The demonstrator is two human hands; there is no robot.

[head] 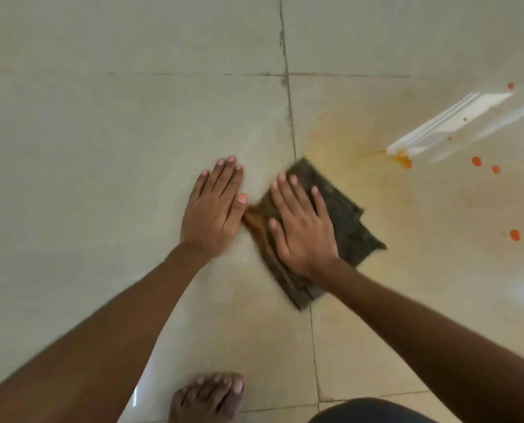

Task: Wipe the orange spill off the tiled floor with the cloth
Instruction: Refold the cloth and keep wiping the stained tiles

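Observation:
A dark grey folded cloth (346, 221) lies flat on the beige tiled floor (102, 148), across a grout line. My right hand (300, 221) presses on it palm down with fingers spread. A ridge of orange-brown liquid (253, 222) is gathered along the cloth's left edge. My left hand (213, 206) rests flat on the bare tile just left of the cloth, its thumb close to that liquid. A faint orange smear (355, 138) spreads beyond the cloth to the upper right, ending in a wet orange blob (404, 161). Several orange drops (476, 161) dot the tile further right.
My bare foot (208, 398) stands on the tile below my hands. Dark clothing (373, 412) shows at the bottom edge. A bright window reflection (456, 120) glares on the glossy floor at the upper right.

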